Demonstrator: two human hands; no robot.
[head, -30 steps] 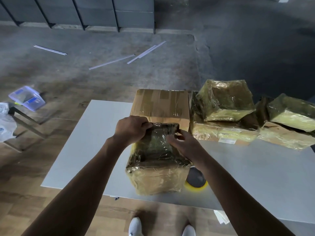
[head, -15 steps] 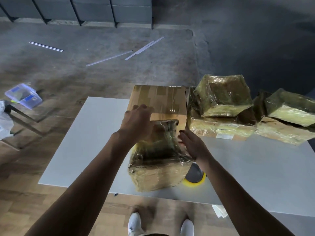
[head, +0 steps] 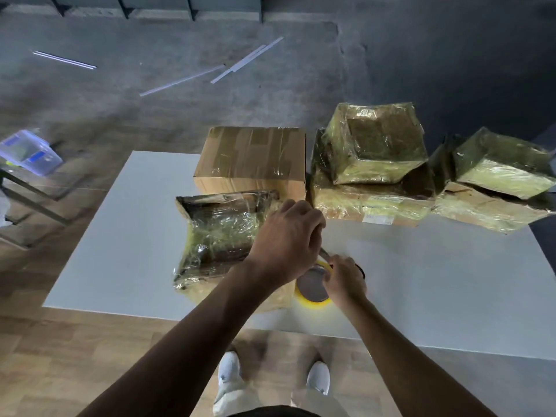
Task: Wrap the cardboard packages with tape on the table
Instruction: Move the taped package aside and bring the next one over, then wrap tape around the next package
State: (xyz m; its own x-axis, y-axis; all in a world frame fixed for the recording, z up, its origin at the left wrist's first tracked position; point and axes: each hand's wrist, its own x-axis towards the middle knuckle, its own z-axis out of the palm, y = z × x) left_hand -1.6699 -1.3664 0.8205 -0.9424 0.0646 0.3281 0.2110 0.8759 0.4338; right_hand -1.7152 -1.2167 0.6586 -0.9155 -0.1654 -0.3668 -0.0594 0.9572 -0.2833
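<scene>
Head view: grips the yellow tape roll (head: 313,288) with the right hand (head: 346,279), flat on the table (head: 421,281) just right of the film-wrapped package (head: 219,233) near the front edge. Crosses over it with the left hand (head: 285,239), curled; fingertips hidden, so cannot tell whether holding tape. Hides the package's near right corner under the forearm.

Yellow tape roll (head: 313,304) on the white table (head: 421,281), brown box (head: 252,155) at the table's far edge, glossy yellow-green packages (head: 379,139).
</scene>
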